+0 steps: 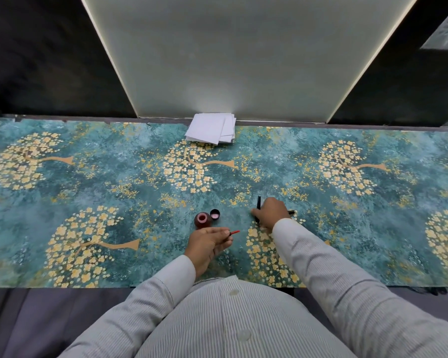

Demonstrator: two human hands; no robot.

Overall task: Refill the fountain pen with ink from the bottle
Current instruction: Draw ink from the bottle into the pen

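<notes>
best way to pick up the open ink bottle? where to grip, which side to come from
Probably grip the ink bottle around its round body, below the open mouth, coming from the near-left side. It stands upright with the lid off, so a side hold should keep it level. Its cap sits at its far right and the left hand is close by.

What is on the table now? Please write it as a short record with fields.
ink bottle: open, upright
bottle cap: off, beside the bottle
left hand: holds a thin red-tipped piece
right hand: on black pen parts lying on the table
paper sheets: white stack at the far edge
table: teal cover with golden trees
</notes>
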